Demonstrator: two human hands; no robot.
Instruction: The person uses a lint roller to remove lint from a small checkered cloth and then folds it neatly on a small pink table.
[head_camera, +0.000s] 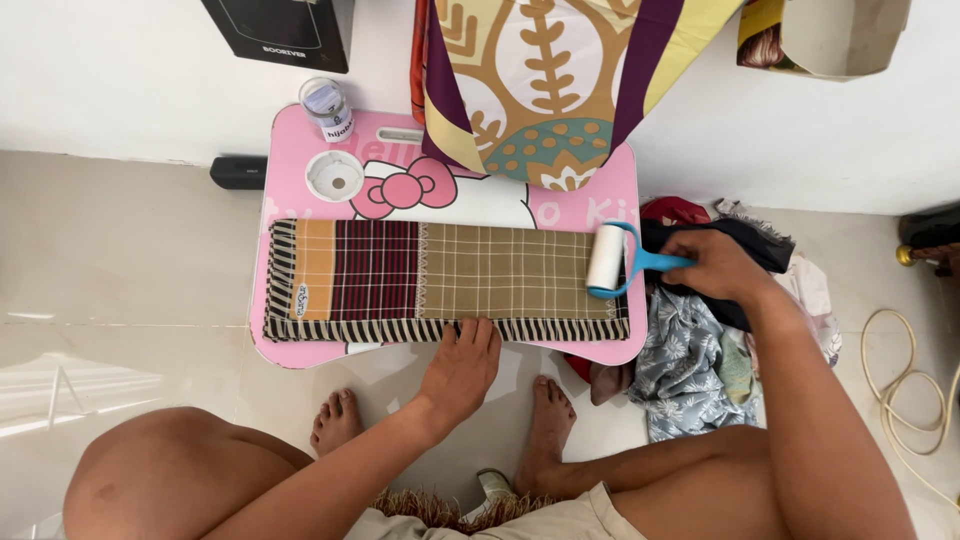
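Left hand (462, 365) flat, right hand (716, 264) seemingly clenched.

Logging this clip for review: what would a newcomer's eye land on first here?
A folded checked cloth lies along a small pink table on the tiled floor. The right hand holds a blue-handled lint roller on the cloth's right end, while the left hand presses its near edge. A heap of clothes lies right of the table.

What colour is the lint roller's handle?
Blue, with a white roll; the lint roller is held by the right hand, head view.
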